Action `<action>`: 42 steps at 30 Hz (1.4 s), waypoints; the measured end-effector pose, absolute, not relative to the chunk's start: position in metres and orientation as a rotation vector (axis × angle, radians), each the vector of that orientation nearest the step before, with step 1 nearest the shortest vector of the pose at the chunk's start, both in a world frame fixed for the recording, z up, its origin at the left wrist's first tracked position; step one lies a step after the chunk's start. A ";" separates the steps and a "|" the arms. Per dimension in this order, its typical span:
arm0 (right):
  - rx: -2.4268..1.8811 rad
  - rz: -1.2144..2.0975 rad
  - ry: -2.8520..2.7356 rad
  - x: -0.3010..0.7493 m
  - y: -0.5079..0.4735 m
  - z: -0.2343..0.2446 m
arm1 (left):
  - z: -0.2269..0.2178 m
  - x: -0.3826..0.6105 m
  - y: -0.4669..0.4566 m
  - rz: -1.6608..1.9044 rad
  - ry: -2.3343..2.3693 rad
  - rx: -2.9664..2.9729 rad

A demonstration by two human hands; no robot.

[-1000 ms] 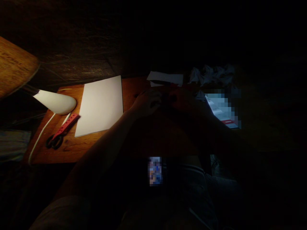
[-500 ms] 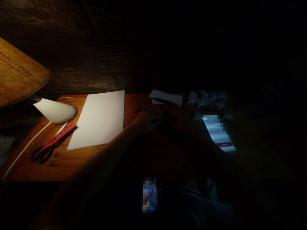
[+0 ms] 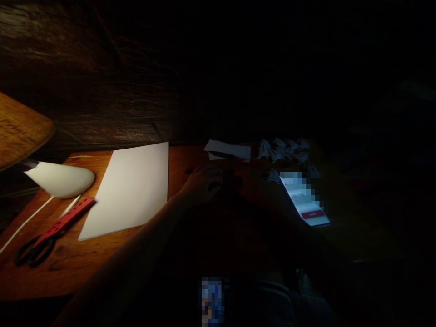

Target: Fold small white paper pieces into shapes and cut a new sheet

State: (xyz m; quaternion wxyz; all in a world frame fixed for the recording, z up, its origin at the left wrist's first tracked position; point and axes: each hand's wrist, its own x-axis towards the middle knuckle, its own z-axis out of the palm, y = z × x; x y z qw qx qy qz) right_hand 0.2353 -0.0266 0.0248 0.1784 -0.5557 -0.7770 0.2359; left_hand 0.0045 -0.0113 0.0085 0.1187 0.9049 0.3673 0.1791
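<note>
My left hand (image 3: 203, 182) is over the middle of the wooden table, with its fingers curled. Close beside it, in deep shadow, is my right hand (image 3: 247, 184), whose fingers look bent in towards the left. Anything between the two hands is lost in the dark. Just beyond them lies a small piece of white paper (image 3: 235, 150) with a dark, slim tool (image 3: 223, 155) across it, its kind unclear. A large white sheet (image 3: 131, 190) lies flat to the left of my left hand.
On the left stand a lamp with a white base (image 3: 64, 179), scissors with black handles (image 3: 36, 250) and a red strip with cutouts (image 3: 68, 219). Several folded white paper pieces (image 3: 279, 150) lie at the back right, near a lit phone (image 3: 303, 200). A dark wall rises behind.
The view has shifted, so the table's things appear lower and further left. My hands remain close together, with only slight movement that I can make out.
</note>
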 end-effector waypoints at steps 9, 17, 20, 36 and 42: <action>-1.520 0.647 -2.197 0.237 -0.026 0.015 | 0.007 0.004 -0.013 0.538 1.072 2.640; -1.408 0.762 -2.177 0.242 -0.019 0.014 | 0.010 0.004 -0.013 0.515 1.058 2.629; -1.420 0.770 -2.169 0.242 -0.018 0.016 | 0.009 0.003 -0.012 0.501 1.067 2.630; -1.493 0.719 -2.178 0.241 -0.019 0.023 | 0.009 0.003 -0.012 0.495 1.049 2.665; -1.572 0.692 -2.190 0.238 -0.022 0.025 | 0.009 0.004 -0.013 0.504 1.064 2.678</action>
